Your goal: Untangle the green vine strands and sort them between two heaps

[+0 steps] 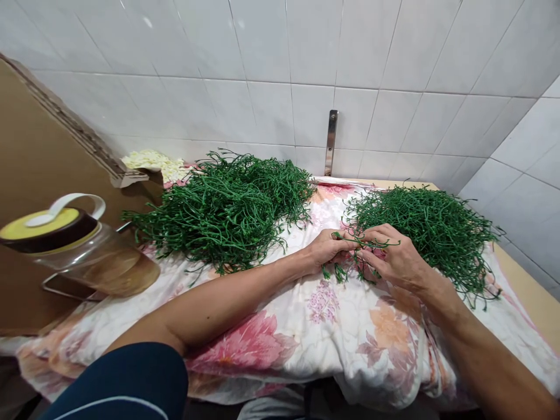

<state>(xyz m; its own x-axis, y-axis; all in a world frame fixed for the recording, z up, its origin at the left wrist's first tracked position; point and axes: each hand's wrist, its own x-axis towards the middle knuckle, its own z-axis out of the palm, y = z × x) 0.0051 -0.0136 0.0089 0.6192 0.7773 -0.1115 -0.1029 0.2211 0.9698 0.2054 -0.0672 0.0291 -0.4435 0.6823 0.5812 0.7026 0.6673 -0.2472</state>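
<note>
Both of my hands meet over a floral cloth, between two heaps of green plastic stems. My left hand pinches thin green stems between thumb and fingers. Close beside it on the right, my right hand has its fingers closed on the same stems. A few short green sprigs hang or lie just below the hands. The large left heap spreads behind my left forearm, and the right heap lies just beyond my right hand.
A clear jar with a yellow lid and brownish liquid leans at the left, beside a cardboard box. Pale yellow pieces lie behind the left heap. A metal strip is fixed to the tiled wall.
</note>
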